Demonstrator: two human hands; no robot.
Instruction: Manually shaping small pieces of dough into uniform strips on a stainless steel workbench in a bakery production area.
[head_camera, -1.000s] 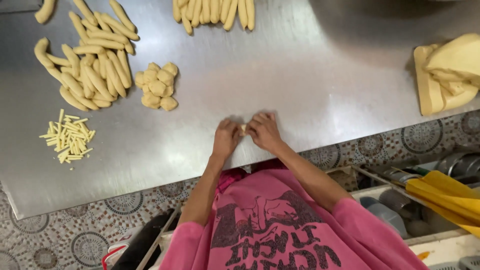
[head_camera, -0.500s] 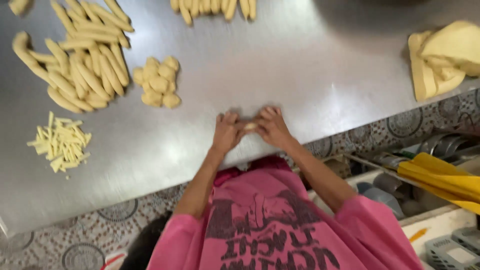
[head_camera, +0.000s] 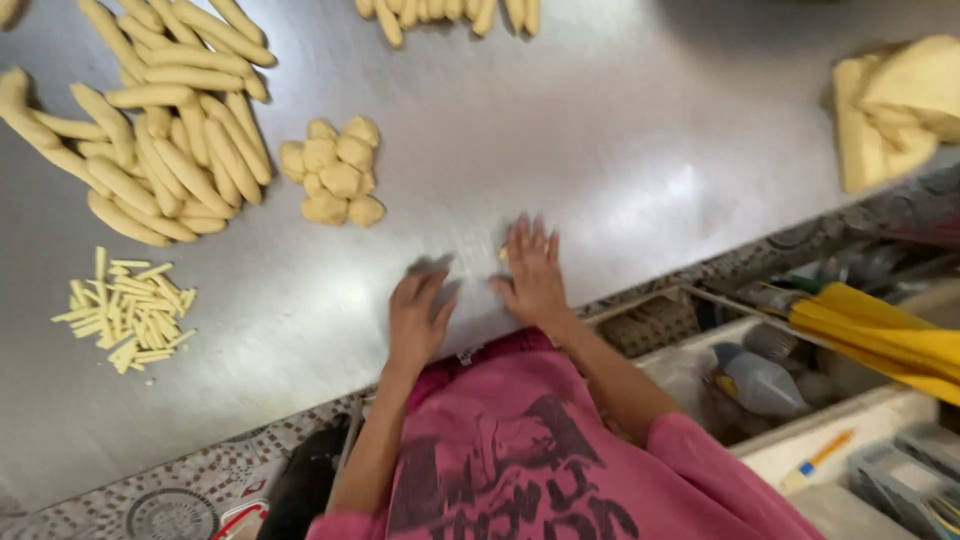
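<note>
At the lower middle, the right hand (head_camera: 532, 272) presses flat on a dough piece (head_camera: 504, 254), the left hand (head_camera: 418, 312) lies open and empty on the counter (head_camera: 620, 140), and uneven pressure could flatten the piece.

Left hand (head_camera: 418, 315) flat, fingers spread; right hand (head_camera: 532, 270) flat, palm down.
</note>
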